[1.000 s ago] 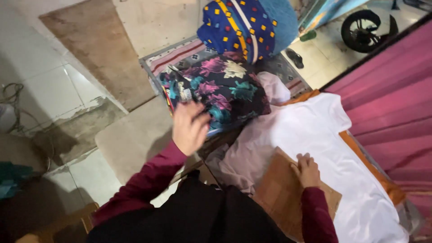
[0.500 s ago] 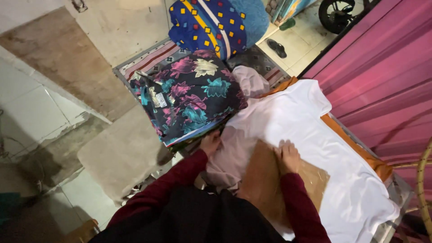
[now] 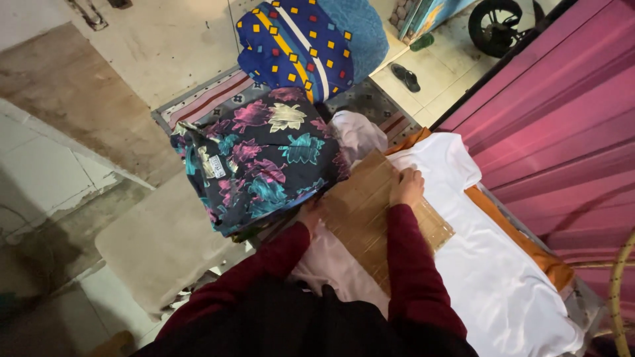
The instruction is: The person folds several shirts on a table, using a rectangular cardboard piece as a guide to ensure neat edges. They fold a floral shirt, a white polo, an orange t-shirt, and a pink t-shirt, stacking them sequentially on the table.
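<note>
cardboard sheet – long axis diagonal, right hand flat

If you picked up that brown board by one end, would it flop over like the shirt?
Probably not. The brown board lies flat with straight edges over the white shirt, so it looks stiff like cardboard. It seems thin, so likely light. The right hand presses it down, and on smooth cloth it might slide.

Home laundry or ironing corner, folded floral garments, white T-shirt on padded board, tiled floor, sandals
</note>
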